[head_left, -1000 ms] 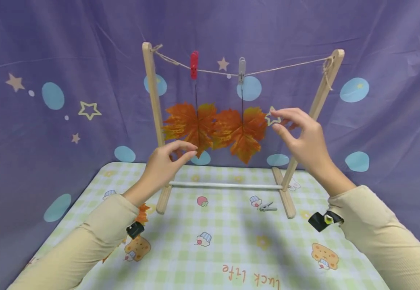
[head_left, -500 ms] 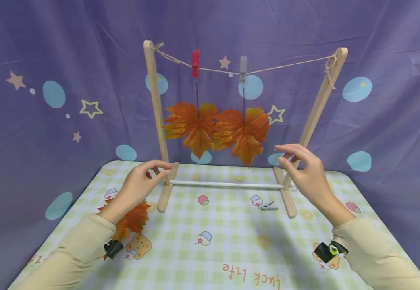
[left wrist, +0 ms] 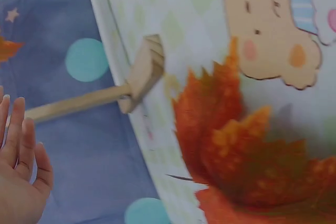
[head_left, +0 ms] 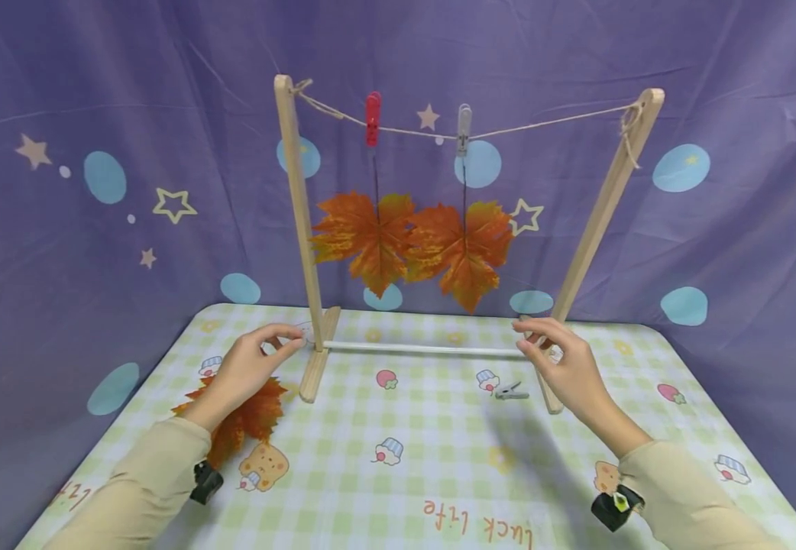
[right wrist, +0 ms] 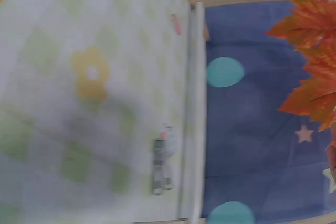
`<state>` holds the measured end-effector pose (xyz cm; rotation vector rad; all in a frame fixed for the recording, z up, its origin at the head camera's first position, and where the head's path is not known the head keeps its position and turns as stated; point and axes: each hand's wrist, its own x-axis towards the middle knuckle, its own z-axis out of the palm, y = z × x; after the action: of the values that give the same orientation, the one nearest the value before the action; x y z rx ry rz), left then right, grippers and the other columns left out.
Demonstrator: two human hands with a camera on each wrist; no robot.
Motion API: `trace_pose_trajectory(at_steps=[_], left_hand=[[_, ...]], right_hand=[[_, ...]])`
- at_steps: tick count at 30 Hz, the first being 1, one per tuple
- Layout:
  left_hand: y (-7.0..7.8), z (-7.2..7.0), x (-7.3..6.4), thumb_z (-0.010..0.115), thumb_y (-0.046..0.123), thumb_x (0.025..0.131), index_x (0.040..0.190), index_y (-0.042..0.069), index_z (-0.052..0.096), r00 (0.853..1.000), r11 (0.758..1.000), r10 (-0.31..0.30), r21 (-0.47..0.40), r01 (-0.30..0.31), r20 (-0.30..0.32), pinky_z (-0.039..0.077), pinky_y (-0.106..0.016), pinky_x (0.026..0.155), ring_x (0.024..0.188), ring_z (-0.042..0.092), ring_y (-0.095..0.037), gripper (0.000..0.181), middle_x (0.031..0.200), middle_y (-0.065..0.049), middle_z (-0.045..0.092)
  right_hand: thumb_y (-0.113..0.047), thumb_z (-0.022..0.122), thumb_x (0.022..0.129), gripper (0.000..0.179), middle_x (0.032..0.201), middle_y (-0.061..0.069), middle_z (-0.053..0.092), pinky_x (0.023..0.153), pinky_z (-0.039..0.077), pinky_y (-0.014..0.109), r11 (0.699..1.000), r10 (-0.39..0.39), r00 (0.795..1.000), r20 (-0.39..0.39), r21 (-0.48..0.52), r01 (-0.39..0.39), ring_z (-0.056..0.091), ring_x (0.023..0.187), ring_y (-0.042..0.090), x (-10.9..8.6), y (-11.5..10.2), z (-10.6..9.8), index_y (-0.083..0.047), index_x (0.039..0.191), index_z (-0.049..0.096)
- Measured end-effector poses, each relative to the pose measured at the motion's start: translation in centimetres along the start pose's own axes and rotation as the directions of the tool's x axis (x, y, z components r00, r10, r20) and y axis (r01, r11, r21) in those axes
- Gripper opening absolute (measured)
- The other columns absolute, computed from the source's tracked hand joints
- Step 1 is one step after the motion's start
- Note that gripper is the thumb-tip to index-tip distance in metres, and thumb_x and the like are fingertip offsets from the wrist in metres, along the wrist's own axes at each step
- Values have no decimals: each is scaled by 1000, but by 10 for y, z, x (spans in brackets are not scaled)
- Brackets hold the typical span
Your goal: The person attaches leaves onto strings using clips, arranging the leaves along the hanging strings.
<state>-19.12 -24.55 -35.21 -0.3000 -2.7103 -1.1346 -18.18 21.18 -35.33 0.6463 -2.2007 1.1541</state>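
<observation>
Head view: a person's left hand [head_left: 241,368] and right hand [head_left: 568,368] hover by a wooden rack [head_left: 299,198], thumbs and fingertips apart. On twine [head_left: 556,121], a red clothespin [head_left: 373,120] and a grey clothespin [head_left: 464,128] hold two orange leaves [head_left: 463,252]; loose leaves [head_left: 257,416] lie beneath the left forearm [head_left: 164,458], a third clothespin [head_left: 511,392] on the tablecloth [head_left: 439,435] near the right hand.

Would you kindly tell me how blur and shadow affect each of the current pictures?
Head view: fairly crisp, with a soft shadow on the tablecloth, below the right hand in the picture; left wrist view: slightly soft, including the orange leaves in the foreground; right wrist view: blurriest, the gray clothespin smeared and the cloth's print indistinct.
</observation>
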Motion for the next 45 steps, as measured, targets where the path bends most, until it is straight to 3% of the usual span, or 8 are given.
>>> trace_pose_trajectory(at_steps=[8, 17, 24, 28, 34, 39, 42, 45], left_hand=[[-32, 2, 4, 62, 39, 99, 122, 13, 70, 998, 998, -65, 13, 65, 0, 47, -35, 65, 98, 56, -26, 36, 118, -10, 67], [-67, -1, 3, 59, 43, 100, 126, 9, 66, 992, 991, -126, 47, 125, 2, 47, -34, 69, 102, 56, -29, 43, 123, -14, 65], [-81, -5, 2, 57, 50, 98, 129, 11, 66, 986, 983, -164, 80, 163, 9, 43, -34, 56, 86, 59, -30, 51, 116, -15, 66], [-90, -5, 3, 57, 46, 99, 130, 9, 65, 985, 980, -171, 100, 169, 11, 43, -35, 57, 85, 58, -28, 49, 118, -16, 65], [-104, -7, 4, 59, 37, 101, 127, 7, 66, 980, 966, -201, 168, 198, 4, 43, -35, 61, 76, 57, -23, 40, 101, -13, 67], [-113, -8, 7, 59, 33, 101, 126, 8, 65, 971, 955, -237, 188, 227, 29, 43, -35, 60, 69, 56, -20, 36, 88, -8, 66], [-117, -7, 8, 59, 30, 101, 127, 6, 64, 969, 955, -242, 189, 231, 43, 44, -37, 62, 68, 57, -20, 36, 89, -7, 66], [-122, -7, 9, 61, 30, 100, 128, 4, 63, 968, 951, -247, 204, 232, 50, 48, -44, 73, 79, 62, -25, 39, 98, -10, 67]], right_hand=[[5, 72, 87, 27, 102, 9, 70, 74, 46, 21, 998, 61, 996, 62, -22, -60, 58, 83, 7, -20, 21, 10, -6, 113, 73], [-6, 74, 89, 24, 106, 6, 70, 72, 49, 28, 981, 170, 973, 156, -121, -152, 57, 83, 9, -38, 50, 14, -6, 112, 73], [-2, 77, 85, 26, 107, 10, 69, 75, 50, 40, 967, 227, 941, 251, -176, -186, 59, 87, 25, -45, 71, 13, -3, 110, 73], [-4, 77, 85, 27, 119, 21, 65, 83, 51, 53, 958, 264, 919, 293, -192, -214, 60, 100, 37, -49, 81, 11, -2, 112, 73], [-3, 79, 81, 33, 126, 27, 60, 100, 38, 63, 960, 255, 905, 342, -202, -194, 51, 120, 47, -52, 93, 9, -3, 113, 71], [0, 80, 79, 37, 123, 23, 63, 105, 30, 65, 964, 236, 895, 378, -207, -167, 46, 125, 48, -52, 99, 8, -2, 115, 70], [1, 80, 78, 38, 120, 19, 65, 104, 32, 64, 967, 223, 892, 392, -204, -152, 47, 123, 46, -52, 103, 9, -2, 115, 71], [1, 81, 77, 39, 116, 16, 66, 103, 35, 62, 971, 203, 894, 400, -200, -131, 50, 120, 44, -53, 106, 12, -2, 114, 71]])
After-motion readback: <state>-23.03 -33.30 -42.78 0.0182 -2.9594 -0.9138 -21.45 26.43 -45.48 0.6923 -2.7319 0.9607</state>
